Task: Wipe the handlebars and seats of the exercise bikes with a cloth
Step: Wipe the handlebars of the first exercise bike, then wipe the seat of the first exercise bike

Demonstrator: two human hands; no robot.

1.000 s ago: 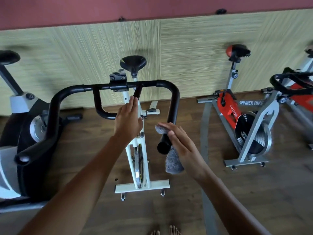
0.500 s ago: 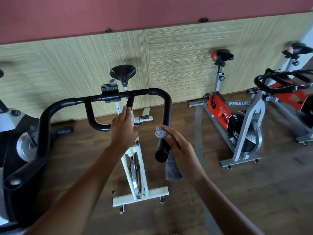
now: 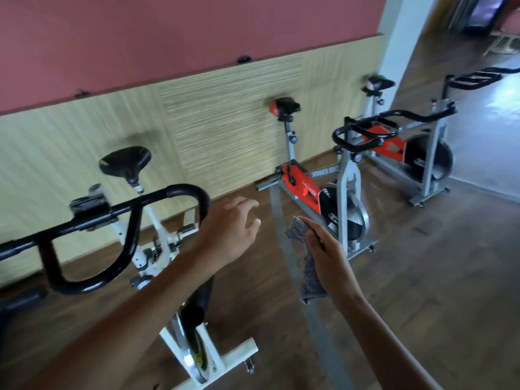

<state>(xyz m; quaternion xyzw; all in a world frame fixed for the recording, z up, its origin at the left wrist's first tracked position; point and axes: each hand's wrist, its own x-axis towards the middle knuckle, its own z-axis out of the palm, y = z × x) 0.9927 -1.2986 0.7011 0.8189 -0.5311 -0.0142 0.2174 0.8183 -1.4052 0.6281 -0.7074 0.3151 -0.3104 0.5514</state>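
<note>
The white bike's black handlebar fills the lower left, with its black seat behind it. My left hand hangs in the air just right of the bar's right bend, fingers relaxed, holding nothing. My right hand grips a grey cloth that dangles below it, off the bar. To the right stands a red and grey bike with a black handlebar and a red-tipped seat. A second red bike's seat shows behind it.
A grey strip runs along the dark wooden floor between the white and red bikes. A wall with tan panels backs the row. A white pillar and another black handlebar stand at the far right.
The view has swung right toward the red bikes. My left hand has let go of the inner bar and my right hand has lifted the cloth off the bar's right grip.
</note>
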